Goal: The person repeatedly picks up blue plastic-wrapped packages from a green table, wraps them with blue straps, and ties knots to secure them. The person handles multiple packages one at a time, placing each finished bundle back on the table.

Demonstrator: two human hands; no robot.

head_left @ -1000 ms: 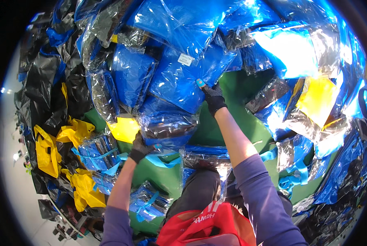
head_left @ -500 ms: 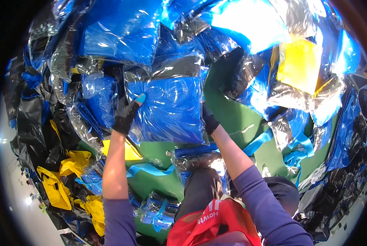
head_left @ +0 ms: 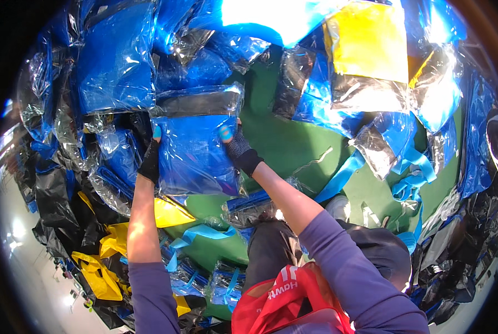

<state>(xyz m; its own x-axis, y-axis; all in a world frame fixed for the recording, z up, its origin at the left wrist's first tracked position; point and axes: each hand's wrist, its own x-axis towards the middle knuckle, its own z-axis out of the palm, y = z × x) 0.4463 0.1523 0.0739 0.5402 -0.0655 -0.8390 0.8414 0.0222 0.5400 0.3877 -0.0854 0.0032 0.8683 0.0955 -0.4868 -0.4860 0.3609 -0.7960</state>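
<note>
A flat, square blue packet (head_left: 196, 153) with a black band along its far edge lies in clear shiny wrapping between my hands. My left hand (head_left: 150, 158), in a dark glove with a light blue thumb tip, grips its left edge. On the right edge, my right hand (head_left: 240, 147) in a matching glove presses its thumb on top; its other fingers are mostly hidden. Touching the far left corner is a larger wrapped blue packet (head_left: 116, 61).
Green floor (head_left: 277, 139) shows to the right. A wrapped yellow-and-black packet (head_left: 368, 42) lies at the far right. Light blue straps (head_left: 346, 172) curl near my legs. Yellow pieces (head_left: 99, 275) and black sheets (head_left: 57, 200) are heaped at the left.
The packet and my hands have shifted left in the picture, as have the surroundings. My right thumb now shows on top of the packet; before, that hand was mostly hidden at its edge.
</note>
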